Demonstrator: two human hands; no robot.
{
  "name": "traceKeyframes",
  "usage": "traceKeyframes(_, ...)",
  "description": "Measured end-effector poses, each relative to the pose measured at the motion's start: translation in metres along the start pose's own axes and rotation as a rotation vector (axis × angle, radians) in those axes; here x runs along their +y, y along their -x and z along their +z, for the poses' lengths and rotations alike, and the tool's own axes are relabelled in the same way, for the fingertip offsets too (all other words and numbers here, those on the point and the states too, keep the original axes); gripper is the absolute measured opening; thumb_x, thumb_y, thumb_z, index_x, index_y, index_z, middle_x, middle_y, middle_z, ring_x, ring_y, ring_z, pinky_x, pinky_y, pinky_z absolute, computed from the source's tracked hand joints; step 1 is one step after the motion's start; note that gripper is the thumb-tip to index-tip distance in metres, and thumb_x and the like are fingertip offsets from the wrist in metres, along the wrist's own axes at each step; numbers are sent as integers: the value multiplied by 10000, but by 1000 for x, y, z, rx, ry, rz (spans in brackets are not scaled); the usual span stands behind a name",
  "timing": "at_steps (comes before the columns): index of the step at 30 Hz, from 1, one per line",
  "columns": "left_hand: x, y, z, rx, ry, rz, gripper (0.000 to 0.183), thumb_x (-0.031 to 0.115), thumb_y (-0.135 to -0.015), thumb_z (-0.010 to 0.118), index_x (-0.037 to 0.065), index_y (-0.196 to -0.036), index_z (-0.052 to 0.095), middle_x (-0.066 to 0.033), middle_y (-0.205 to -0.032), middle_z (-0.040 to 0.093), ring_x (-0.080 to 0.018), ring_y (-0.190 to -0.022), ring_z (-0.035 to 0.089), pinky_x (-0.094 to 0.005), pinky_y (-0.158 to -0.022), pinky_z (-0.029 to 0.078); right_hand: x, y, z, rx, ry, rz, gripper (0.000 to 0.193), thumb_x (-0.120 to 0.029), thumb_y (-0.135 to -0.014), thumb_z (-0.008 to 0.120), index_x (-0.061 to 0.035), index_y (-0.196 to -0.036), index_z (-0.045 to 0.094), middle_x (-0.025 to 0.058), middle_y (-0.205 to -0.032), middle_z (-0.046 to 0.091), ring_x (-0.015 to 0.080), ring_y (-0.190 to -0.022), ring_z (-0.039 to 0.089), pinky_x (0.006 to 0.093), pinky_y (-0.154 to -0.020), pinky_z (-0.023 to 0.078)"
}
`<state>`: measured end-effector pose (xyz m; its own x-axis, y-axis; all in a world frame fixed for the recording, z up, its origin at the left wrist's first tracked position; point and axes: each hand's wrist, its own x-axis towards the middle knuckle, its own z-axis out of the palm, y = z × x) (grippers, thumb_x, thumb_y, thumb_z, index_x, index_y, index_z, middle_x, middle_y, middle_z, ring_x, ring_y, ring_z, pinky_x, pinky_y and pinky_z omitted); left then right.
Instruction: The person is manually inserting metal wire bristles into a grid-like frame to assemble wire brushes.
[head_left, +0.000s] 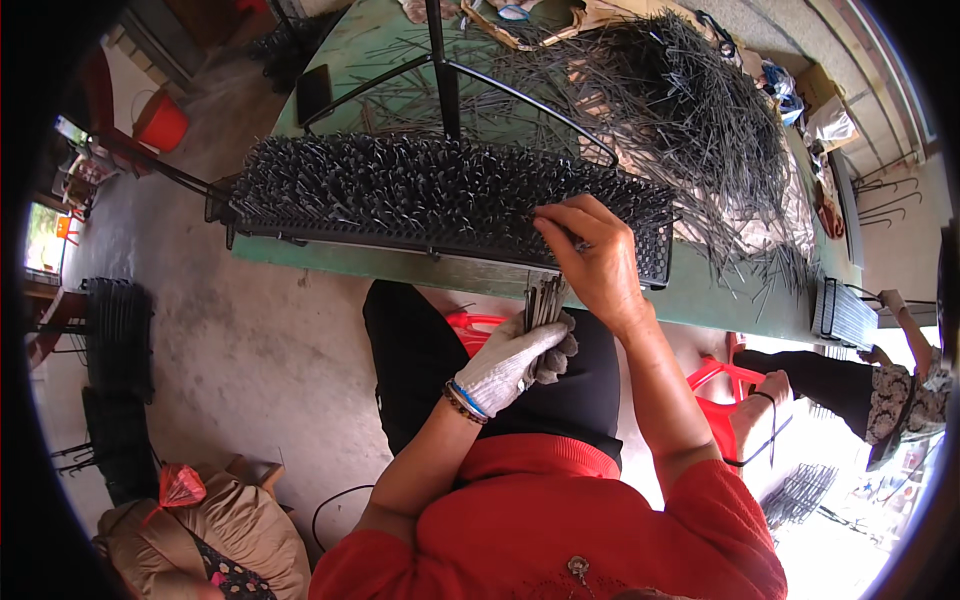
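Right hand [598,248] over the black tray [655,255], left hand [512,362] loaded with rods [543,302]!
Mid-frame, the gloved left hand grips its thin dark bundle just below the tray; right of center, the bare right hand's fingertips sit narrowly together, and whether they pinch one, can't tell. Upper right, a loose heap [700,110] crowds the green counter [722,292].
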<state>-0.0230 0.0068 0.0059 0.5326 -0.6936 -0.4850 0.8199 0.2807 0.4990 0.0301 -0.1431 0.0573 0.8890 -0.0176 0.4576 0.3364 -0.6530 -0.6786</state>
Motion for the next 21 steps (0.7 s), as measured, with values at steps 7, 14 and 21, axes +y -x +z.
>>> traceKeyframes(7,-2,-1,-2,-1,12,-2,215,211,-928,601,48,-1069,603,-42,-826,648,-74,-633,588,-205,-527,467,-2,-2,-7,-110,-51,29,129,-15,-836,648,-2,-957,690,92,-883,626,182,-732,617,268,-603,486)
traceKeyframes(14,-3,0,-1,1,7,-9,230,213,-927,601,47,-1087,600,-43,-835,655,-78,-638,596,-206,-527,472,-2,-4,-3,-105,26,-67,119,4,-842,604,7,-953,645,135,-912,588,294,-777,617,340,-666,502)
traceKeyframes(21,-3,0,-2,-2,1,0,234,213,-930,597,47,-1094,593,-41,-836,653,-76,-639,593,-205,-537,473,0,-2,-4,-170,85,-184,208,39,-827,580,-3,-1024,634,148,-958,579,332,-815,605,374,-701,504)
